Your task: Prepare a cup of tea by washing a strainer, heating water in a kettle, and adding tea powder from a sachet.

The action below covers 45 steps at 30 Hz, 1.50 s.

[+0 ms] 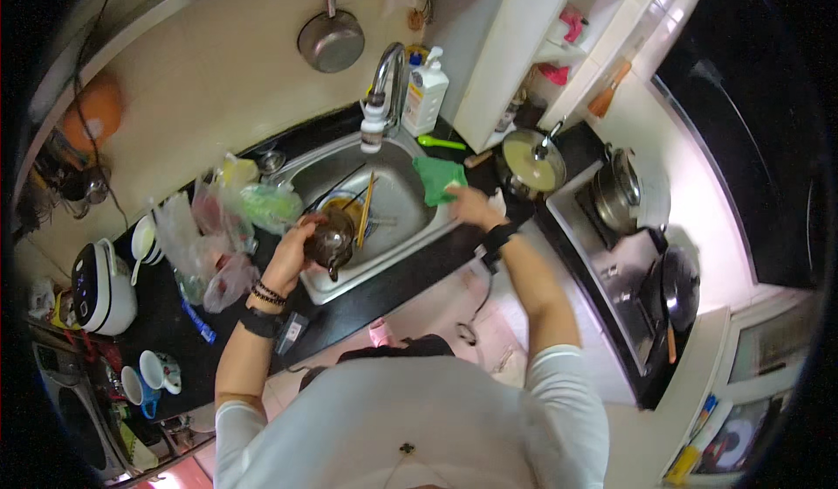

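A dark brown, round, glassy-looking teapot [330,239] is gripped at its left side by the left hand [292,249], over the near-left corner of the shiny steel sink [406,183]. A soft-looking green cloth [438,179] is pinched by the right hand [476,207] near the sink's right side. The pot's probably breakable and slick if wet, so it's best held round the body, not by the skinny spout. Thin yellow-brown chopsticks [366,210] are seen just right of it.
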Each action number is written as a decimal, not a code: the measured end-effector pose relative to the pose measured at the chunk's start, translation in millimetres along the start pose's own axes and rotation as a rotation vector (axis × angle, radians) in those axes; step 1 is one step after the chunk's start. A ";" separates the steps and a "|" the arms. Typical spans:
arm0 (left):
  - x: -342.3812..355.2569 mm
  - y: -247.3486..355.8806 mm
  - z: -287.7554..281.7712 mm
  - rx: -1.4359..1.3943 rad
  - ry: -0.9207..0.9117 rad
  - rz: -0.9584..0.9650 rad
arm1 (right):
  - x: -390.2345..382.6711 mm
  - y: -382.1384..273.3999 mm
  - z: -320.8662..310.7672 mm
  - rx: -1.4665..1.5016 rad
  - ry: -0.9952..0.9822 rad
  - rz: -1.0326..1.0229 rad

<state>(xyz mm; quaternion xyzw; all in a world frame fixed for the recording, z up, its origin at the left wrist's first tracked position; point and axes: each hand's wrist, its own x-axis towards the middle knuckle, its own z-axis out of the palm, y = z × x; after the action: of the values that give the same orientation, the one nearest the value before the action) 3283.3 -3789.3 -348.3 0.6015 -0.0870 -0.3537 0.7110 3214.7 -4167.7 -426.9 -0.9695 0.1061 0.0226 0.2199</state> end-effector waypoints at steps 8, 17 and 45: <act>70.9 -7.5 11.3 0.140 0.238 -0.101 | 96.0 11.2 30.7 -0.070 -0.350 0.141; 156.2 -37.4 24.2 -0.084 0.472 -0.167 | 186.6 -39.2 -40.2 -0.300 -0.546 -0.270; 213.8 -100.3 50.0 0.182 0.737 -0.133 | 141.2 -72.7 72.4 0.769 -0.553 -0.636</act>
<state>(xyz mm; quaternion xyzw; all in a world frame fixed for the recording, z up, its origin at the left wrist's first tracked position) 3373.0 -3961.5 -491.7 0.7532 0.1829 -0.1499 0.6138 3368.5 -4100.1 -474.4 -0.7619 -0.2518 0.1681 0.5725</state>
